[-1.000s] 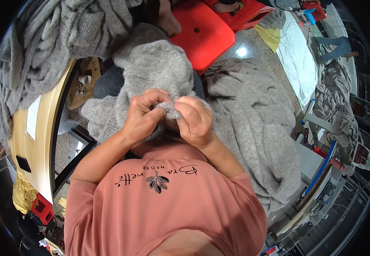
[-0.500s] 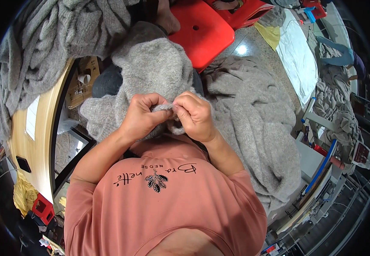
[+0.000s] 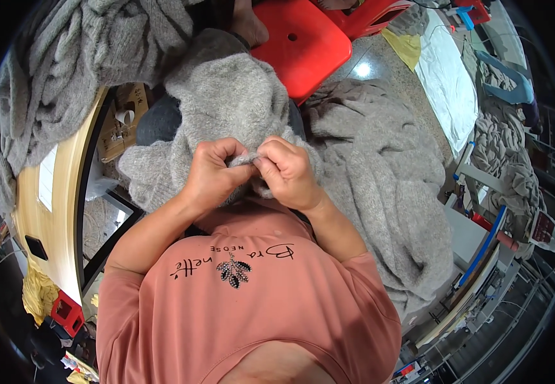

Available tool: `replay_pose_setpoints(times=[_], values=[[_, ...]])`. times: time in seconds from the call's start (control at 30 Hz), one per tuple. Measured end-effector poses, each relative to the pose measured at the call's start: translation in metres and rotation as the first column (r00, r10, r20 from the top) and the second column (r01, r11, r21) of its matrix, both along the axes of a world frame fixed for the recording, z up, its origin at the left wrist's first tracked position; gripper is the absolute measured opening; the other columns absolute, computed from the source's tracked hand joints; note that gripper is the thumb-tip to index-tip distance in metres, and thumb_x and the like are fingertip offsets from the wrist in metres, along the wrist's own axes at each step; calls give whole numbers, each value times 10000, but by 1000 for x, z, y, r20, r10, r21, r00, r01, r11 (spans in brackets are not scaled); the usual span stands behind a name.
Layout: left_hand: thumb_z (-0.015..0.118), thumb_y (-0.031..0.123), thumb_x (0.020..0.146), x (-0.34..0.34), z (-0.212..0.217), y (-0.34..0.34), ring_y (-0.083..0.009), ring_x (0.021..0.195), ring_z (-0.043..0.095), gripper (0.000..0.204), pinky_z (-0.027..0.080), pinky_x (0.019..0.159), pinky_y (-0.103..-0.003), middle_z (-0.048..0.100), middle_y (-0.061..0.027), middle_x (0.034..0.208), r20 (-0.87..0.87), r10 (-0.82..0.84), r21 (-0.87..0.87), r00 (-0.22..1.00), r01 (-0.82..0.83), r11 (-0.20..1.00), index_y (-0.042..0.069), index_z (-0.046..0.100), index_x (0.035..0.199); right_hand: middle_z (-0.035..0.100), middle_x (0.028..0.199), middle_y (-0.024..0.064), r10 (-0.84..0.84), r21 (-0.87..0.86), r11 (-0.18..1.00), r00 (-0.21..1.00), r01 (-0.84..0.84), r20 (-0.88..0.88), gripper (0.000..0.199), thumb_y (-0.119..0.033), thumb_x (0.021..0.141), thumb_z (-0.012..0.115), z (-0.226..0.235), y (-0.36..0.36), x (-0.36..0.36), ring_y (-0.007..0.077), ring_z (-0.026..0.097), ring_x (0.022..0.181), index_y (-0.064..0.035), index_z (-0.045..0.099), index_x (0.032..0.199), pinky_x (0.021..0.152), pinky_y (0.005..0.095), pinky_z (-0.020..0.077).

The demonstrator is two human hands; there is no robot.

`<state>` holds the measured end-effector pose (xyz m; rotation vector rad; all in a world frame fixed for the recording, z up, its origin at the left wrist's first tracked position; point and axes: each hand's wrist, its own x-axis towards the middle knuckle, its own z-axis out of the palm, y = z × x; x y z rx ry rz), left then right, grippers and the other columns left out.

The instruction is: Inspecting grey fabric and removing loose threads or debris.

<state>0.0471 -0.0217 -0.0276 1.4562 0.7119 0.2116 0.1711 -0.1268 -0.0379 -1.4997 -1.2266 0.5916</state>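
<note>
A fuzzy grey knit garment [image 3: 226, 96] is spread over my lap, its near edge gathered up between my hands. My left hand [image 3: 216, 169] is closed, thumb and fingers pinching that edge. Close beside it, my right hand [image 3: 285, 168] pinches the same edge, its fingertips almost touching the left ones. The raised strip of knit runs between the two thumbs. Whether a needle or thread is in the fingers is too small to tell.
A large heap of grey knit [image 3: 380, 179] lies to my right. More knit hangs over the wooden table [image 3: 47, 211] at left, where a black phone [image 3: 35, 247] rests. Ahead are a red stool [image 3: 300, 45] and another person's bare foot [image 3: 252, 27]. White sheeting [image 3: 445, 83] covers floor at right.
My right hand has shifted slightly left, closer to the left hand, along the pinched edge. The left hand stays nearly in place, still gripping the knit.
</note>
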Motion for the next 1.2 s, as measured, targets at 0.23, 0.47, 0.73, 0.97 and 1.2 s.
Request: replay_pose_setpoints(times=[0.23, 0.47, 0.73, 0.97, 1.2], values=[[656, 44, 737, -2, 3, 14, -63, 507, 502, 78, 387, 453, -200, 572, -9, 607, -28, 52, -511, 998, -59, 857, 23, 589, 703, 532, 712, 103, -92, -102, 991, 992, 83, -91, 120, -49, 721, 625, 1, -3, 9, 243, 526, 621, 5, 528, 766, 571, 303, 423], [648, 81, 766, -5, 1, 36, -69, 570, 535, 82, 427, 524, -217, 604, -23, 678, 75, 308, -546, 948, -220, 808, 19, 598, 749, 582, 870, 113, 80, -314, 947, 996, -62, 45, 294, -76, 639, 693, -14, -42, 39, 248, 562, 824, 25, 586, 895, 726, 323, 427], [601, 102, 790, -11, 17, 52, -86, 611, 555, 99, 454, 584, -231, 598, -23, 701, 95, 438, -562, 894, -315, 765, 28, 576, 729, 605, 878, 105, -5, -145, 989, 1000, 9, 27, 221, 14, 711, 589, -29, -40, 45, 226, 581, 814, 25, 591, 931, 812, 284, 419], [603, 90, 786, -6, 22, 48, -85, 610, 554, 84, 452, 583, -226, 598, -26, 702, 127, 436, -564, 891, -297, 770, 27, 580, 735, 609, 756, 106, 34, -89, 995, 999, -34, 5, 240, 50, 673, 620, 4, -29, 32, 194, 584, 638, 9, 584, 907, 568, 278, 446], [615, 65, 772, -5, 26, 48, -79, 583, 541, 66, 437, 545, -218, 599, -29, 695, 134, 433, -547, 891, -298, 782, 11, 585, 747, 611, 774, 134, -195, 97, 980, 941, 174, 277, 213, 72, 678, 580, 2, -29, 25, 249, 593, 638, 4, 587, 880, 545, 286, 459]])
